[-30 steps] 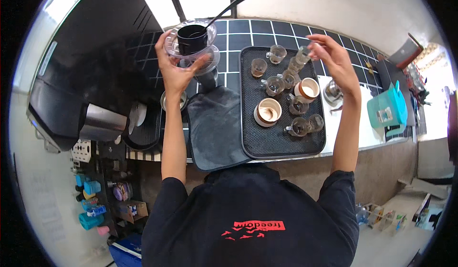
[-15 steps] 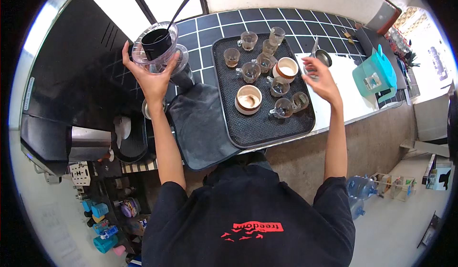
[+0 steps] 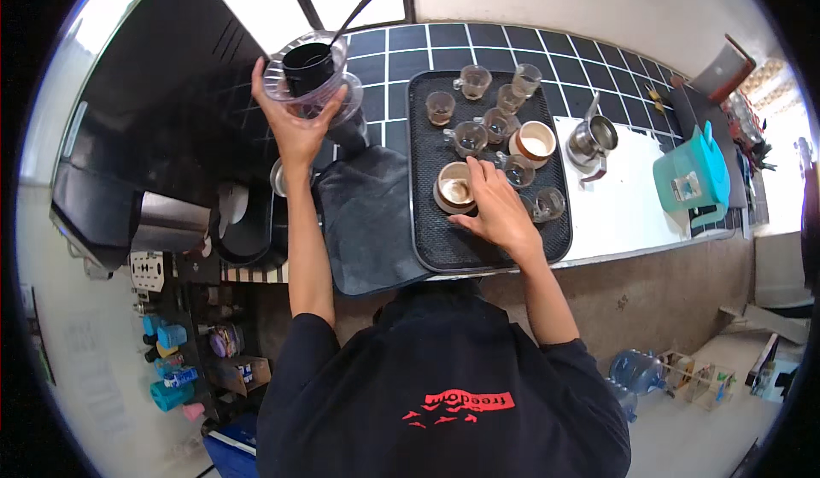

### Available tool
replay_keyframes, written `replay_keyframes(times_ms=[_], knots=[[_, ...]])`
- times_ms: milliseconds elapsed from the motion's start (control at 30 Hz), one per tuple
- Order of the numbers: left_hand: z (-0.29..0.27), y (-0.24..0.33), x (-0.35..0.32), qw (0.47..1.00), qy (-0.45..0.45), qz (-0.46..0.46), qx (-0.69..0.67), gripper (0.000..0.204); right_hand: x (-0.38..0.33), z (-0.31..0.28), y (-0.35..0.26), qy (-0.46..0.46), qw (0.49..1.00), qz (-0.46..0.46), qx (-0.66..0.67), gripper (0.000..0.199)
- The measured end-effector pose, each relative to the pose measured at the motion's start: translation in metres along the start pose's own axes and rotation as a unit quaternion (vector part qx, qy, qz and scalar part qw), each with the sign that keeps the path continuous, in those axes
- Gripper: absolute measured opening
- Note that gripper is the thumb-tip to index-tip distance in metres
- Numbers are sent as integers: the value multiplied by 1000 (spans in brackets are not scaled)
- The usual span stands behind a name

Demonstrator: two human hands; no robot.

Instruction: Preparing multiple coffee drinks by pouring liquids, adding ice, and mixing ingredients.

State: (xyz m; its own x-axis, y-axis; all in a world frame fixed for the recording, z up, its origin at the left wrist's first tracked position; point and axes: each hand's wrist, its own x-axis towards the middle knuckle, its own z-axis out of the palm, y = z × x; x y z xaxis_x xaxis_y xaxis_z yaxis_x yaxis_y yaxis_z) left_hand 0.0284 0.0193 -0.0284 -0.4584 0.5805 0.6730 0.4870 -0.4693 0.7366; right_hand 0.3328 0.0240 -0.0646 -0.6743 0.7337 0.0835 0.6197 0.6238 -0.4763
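Observation:
At the upper left, my left hand (image 3: 295, 128) is closed around a clear ribbed plastic bowl (image 3: 340, 58). A black cup (image 3: 307, 68) sits in the bowl with a long black-handled spoon (image 3: 363, 6) sticking out. Over the black tray (image 3: 431, 243), my right hand (image 3: 504, 209) curls round the side of a brown-and-white ceramic cup (image 3: 444, 189), thumb near me and fingers at the far rim. Several small glass cups (image 3: 468, 139) stand on the tray, with a second ceramic cup (image 3: 535, 142) among them, behind my right hand. That hand partly hides a glass.
A grey cloth (image 3: 367, 222) lies left of the tray. To the right, a metal pot (image 3: 592, 140) stands on a white board (image 3: 623, 196), with a turquoise pitcher (image 3: 692, 175) beyond it. A large black machine (image 3: 145, 128) fills the left side.
My right hand has moved left and nearer, from beside the metal pot to the near ceramic cup. My left hand keeps its hold on the clear bowl. The whole view has shifted slightly.

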Motion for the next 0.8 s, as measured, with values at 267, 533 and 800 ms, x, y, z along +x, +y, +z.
replay_keyframes(times_ms=[267, 533, 800], knots=[[-2, 13, 6, 999, -30, -11, 0, 102, 0, 39, -9, 138, 984, 79, 74, 85], [-10, 19, 31, 998, -48, 45, -5, 102, 7, 42, -18, 150, 979, 115, 81, 86], [-12, 24, 36, 997, -56, 46, 10, 103, 11, 35, -13, 90, 987, 127, 31, 67]])
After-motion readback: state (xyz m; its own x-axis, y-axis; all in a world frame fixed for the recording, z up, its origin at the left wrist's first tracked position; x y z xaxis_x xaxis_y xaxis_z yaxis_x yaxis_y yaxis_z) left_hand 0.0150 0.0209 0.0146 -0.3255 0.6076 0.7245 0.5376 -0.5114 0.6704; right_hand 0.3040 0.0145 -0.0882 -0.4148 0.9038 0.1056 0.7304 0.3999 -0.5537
